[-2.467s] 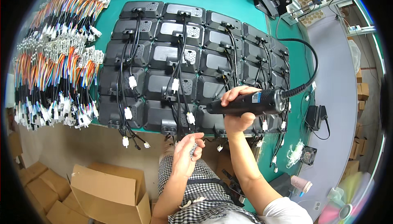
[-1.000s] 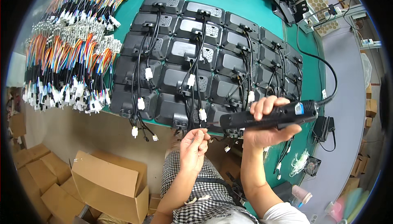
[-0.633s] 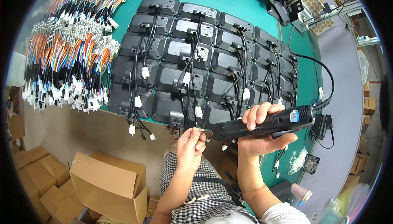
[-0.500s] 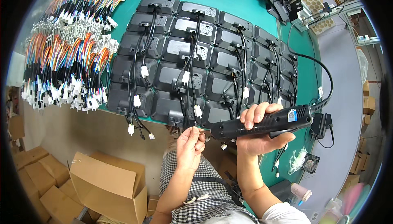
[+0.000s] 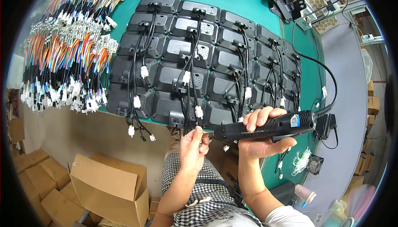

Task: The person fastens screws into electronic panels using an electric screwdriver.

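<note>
My right hand (image 5: 261, 133) is wrapped around a black corded electric screwdriver (image 5: 265, 127), held level with its nose toward my left hand. My left hand (image 5: 193, 146) is pinched just beyond the tool's thin tip; what the fingers hold is too small to make out. Both hands are in front of the near table edge. Behind them lie rows of black plastic housings (image 5: 184, 72), backs up, with black cables running toward me. White connectors (image 5: 199, 111) hang at the cable ends, one right above my left fingertips.
Bundles of multicoloured wire harnesses (image 5: 62, 61) with white plugs are heaped at the left. An open cardboard box (image 5: 103, 181) stands below, beside more cartons (image 5: 39, 173). The tool's cord (image 5: 327, 67) loops over the green mat's right side. A small fan (image 5: 315, 165) and a cup (image 5: 304, 194) sit lower right.
The view has shifted very slightly. Both hands and the screwdriver hold nearly the same place and grip.
</note>
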Motion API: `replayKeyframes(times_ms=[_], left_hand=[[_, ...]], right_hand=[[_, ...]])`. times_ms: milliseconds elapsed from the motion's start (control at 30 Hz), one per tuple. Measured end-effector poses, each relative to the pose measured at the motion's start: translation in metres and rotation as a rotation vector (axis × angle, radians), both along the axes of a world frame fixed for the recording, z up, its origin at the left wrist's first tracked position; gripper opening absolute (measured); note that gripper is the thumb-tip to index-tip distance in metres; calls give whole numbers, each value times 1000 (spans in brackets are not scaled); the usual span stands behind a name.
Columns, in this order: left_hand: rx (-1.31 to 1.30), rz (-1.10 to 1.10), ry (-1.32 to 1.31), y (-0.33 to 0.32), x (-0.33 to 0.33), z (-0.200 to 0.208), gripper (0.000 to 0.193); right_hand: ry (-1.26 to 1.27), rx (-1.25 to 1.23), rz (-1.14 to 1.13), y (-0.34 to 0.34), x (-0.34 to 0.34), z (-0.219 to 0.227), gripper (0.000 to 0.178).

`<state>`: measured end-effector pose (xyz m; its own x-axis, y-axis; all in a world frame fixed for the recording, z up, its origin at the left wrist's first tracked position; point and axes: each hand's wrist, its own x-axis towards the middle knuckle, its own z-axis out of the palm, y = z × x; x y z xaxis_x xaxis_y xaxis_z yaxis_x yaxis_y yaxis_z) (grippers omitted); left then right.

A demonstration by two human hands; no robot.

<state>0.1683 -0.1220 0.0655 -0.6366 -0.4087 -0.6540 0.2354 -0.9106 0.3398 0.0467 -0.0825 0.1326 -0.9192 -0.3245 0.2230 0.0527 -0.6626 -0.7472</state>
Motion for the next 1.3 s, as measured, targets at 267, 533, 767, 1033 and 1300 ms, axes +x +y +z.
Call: replayKeyframes(times_ms=[267, 533, 767, 1033, 1300], left_hand=[[57, -41, -31, 34, -11, -16, 25], [125, 81, 180, 57, -27, -49, 9], [17, 98, 96, 50, -37, -40, 12], [157, 140, 87, 56, -40, -43, 13], [65, 40, 34, 43, -35, -23, 12]], right_hand=[[202, 189, 57, 0, 11, -26, 68], [208, 162, 137, -1, 16, -48, 67], [330, 214, 136, -1, 27, -65, 66], [215, 182, 181, -3, 25, -69, 68], [-21, 150, 77, -14, 1, -26, 64]])
